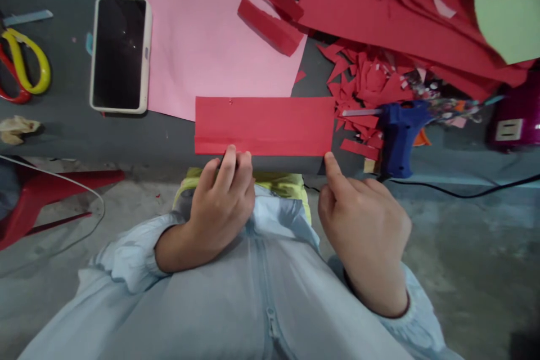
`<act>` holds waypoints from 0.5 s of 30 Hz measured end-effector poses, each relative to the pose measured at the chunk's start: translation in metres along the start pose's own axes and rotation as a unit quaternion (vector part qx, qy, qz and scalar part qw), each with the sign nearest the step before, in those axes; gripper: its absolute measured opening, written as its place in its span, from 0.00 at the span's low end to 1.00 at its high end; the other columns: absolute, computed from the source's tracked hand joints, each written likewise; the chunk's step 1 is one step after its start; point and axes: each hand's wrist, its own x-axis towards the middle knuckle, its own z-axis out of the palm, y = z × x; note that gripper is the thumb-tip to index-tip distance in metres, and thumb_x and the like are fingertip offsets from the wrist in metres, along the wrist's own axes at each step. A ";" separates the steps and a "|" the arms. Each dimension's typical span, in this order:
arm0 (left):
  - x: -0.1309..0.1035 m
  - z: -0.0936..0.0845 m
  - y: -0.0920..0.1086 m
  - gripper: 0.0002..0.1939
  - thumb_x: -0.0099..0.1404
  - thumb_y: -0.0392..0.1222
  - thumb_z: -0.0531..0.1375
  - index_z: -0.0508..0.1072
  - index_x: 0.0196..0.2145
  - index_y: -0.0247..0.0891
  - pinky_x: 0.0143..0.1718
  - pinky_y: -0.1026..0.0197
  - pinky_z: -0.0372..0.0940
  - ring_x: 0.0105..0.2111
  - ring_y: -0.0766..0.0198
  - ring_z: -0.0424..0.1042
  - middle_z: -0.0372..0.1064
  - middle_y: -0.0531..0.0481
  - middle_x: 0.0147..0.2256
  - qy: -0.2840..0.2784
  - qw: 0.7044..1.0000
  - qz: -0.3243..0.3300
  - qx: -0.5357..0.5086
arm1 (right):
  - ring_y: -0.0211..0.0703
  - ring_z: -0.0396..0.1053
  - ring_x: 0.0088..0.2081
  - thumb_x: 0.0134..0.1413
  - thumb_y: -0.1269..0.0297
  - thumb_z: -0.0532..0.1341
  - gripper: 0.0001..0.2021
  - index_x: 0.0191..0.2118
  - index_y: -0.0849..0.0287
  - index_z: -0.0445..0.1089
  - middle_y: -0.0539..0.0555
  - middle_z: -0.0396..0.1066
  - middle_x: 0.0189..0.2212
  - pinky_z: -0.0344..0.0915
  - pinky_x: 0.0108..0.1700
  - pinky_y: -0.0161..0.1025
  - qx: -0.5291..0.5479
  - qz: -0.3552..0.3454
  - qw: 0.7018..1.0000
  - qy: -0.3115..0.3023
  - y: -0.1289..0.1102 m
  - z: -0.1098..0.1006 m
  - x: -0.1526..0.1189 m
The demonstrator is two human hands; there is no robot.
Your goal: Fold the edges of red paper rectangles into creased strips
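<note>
A folded red paper strip (265,124) lies flat near the table's front edge, partly over a pink sheet (181,45). My left hand (225,199) rests at the strip's lower edge, left of its middle, with fingers bent and fingertips touching the paper; what lies under them is hidden. At the strip's lower right corner, my right hand (363,225) touches the paper with its extended index finger, the other fingers curled in. A crease runs along the strip's lower side.
A phone (119,53) and yellow-red scissors (31,64) lie to the left. On the right are a blue glue gun (400,135) with a black cord, red scraps (367,79), large red sheets (379,17) and a green piece (506,22). A red chair (46,197) stands below left.
</note>
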 end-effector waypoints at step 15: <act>-0.038 0.002 -0.032 0.27 0.69 0.34 0.56 0.61 0.64 0.29 0.44 0.51 0.63 0.52 0.49 0.72 0.76 0.40 0.48 -0.007 0.998 -0.067 -0.008 | 0.41 0.57 0.25 0.60 0.70 0.51 0.21 0.54 0.66 0.74 0.51 0.66 0.17 0.47 0.28 0.39 -0.006 0.009 1.000 -0.013 -0.003 -0.002 0.001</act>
